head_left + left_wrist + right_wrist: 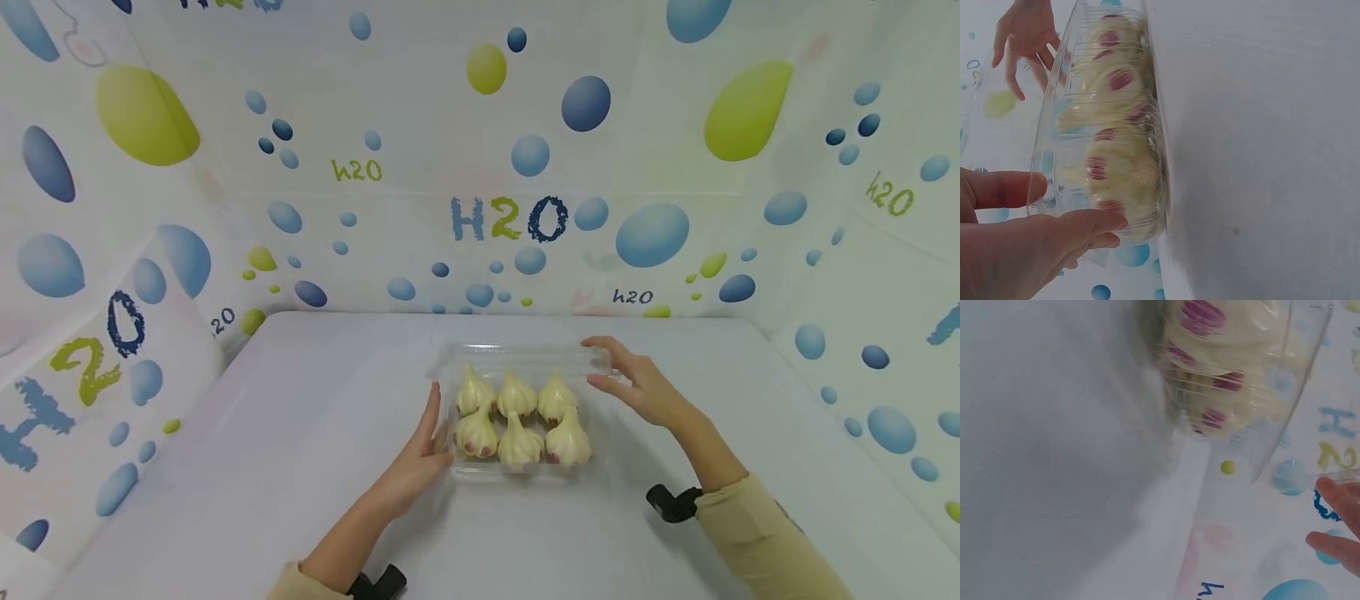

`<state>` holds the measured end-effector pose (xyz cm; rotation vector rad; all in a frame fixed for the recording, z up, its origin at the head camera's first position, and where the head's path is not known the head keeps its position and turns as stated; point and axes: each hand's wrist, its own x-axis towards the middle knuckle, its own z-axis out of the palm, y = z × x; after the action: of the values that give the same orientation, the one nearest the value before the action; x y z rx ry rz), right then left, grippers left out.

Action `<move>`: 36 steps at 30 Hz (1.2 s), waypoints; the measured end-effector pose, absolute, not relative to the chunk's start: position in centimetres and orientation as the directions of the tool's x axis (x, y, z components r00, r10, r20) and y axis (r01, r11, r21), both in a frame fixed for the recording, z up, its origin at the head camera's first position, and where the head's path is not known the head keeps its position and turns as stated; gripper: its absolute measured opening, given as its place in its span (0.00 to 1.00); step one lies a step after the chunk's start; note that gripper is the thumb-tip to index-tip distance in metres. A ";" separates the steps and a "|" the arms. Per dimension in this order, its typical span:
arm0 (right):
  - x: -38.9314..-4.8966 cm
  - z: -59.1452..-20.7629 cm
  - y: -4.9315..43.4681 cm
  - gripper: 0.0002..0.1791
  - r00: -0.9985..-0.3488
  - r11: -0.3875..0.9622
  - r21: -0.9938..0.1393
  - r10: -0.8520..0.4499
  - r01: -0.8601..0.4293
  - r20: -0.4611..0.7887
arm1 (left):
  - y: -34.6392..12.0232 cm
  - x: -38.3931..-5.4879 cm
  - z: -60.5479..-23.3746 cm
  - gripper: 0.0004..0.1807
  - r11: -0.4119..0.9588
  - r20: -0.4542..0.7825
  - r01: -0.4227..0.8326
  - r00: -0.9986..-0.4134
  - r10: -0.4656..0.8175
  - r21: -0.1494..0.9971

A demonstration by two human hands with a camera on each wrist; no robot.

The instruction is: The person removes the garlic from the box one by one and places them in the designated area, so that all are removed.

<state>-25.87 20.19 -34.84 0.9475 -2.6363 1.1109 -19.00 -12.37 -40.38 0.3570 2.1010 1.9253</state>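
Note:
A clear plastic container (521,468) holds several pale garlic bulbs (521,442) with purple root ends, set in two rows. Its clear lid (525,360) stands raised along the far side. My left hand (412,467) is at the container's left side. In the left wrist view, the left thumb (1019,189) lies at the rim while the fingers (1088,224) rest along the outer wall. At the lid's right end, my right hand (637,387) has thumb and fingers spread apart, one on either side. A fingertip (1329,484) touches the lid's edge in the right wrist view.
The container sits on a white table (322,400). Behind and beside the table hangs a white sheet (420,108) printed with blue and green drops. Black wrist cameras (673,504) show below both hands.

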 end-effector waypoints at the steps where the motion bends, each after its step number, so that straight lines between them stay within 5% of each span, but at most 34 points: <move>1: -26.0 -34.7 20.1 0.24 -0.806 0.545 -0.604 -0.490 -0.581 0.332 | -12.4 -19.0 -40.4 0.52 0.093 -0.034 -0.001 -0.933 0.357 0.996; 9: -28.0 -34.0 19.6 0.38 -0.898 0.605 -0.675 -0.383 -0.422 0.218 | -12.2 -19.2 -40.2 0.49 0.175 -0.013 0.054 -0.934 0.358 0.983; 20: -28.8 -33.5 18.4 0.46 -0.876 0.505 -0.726 -0.375 -0.468 0.304 | -11.8 -19.3 -39.9 0.47 0.221 -0.067 0.005 -0.946 0.317 0.975; 36: -32.3 -36.3 17.5 0.49 -0.889 0.494 -0.740 -0.300 -0.456 0.347 | -11.7 -19.2 -40.2 0.58 0.277 -0.022 0.078 -0.939 0.342 0.958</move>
<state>-32.27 17.54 -36.34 0.6544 -2.5630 1.3479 -19.18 -11.73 -40.25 0.3902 2.3216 1.7213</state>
